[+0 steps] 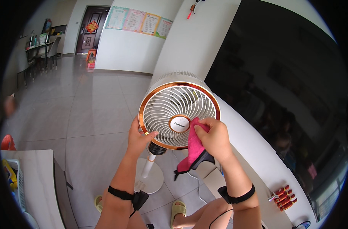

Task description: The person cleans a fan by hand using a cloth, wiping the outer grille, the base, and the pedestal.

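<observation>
Before me stands a white pedestal fan of the Changhong make, its round spiral grille ringed with shiny copper trim. My left hand grips the lower left rim of the fan head, thumb in front and fingers behind. Pinched in my right hand is a pink cloth with a dark underside and edging. The cloth's upper end lies against the grille just right of the round centre badge; its lower part hangs below the rim. A white pole joins the head to a round white base on the floor.
A large dark television fills the wall at right, above a low cabinet. At lower left is a table with a plastic basket. A white cable runs across the tiled floor near my slippered foot.
</observation>
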Available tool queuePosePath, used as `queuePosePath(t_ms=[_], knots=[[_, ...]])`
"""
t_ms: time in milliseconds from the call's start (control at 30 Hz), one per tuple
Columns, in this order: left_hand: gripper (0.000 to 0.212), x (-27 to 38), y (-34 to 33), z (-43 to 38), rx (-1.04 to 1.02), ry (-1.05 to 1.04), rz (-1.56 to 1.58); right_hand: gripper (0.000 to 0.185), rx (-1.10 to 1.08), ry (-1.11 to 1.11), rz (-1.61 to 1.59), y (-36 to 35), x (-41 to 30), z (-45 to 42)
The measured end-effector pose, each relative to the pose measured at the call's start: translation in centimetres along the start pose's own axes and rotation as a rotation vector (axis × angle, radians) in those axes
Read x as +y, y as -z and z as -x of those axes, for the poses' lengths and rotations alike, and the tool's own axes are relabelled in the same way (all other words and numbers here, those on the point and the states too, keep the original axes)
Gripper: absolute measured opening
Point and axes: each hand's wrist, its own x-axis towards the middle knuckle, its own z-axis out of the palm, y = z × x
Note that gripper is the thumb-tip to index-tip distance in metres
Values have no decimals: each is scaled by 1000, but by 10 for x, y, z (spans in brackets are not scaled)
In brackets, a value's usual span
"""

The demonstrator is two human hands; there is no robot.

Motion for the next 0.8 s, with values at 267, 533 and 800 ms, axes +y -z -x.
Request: queuePosePath(t_ms=[267, 533, 800], knots=[[76, 9, 7, 3, -45, 3, 15, 17, 177, 99, 111, -11, -11, 26], [76, 2, 11, 5, -95, -39, -3, 16, 286, 131, 190, -25, -18, 58], [68, 2, 12, 5, 96, -36, -97, 18, 10, -344, -875, -62, 18, 75]])
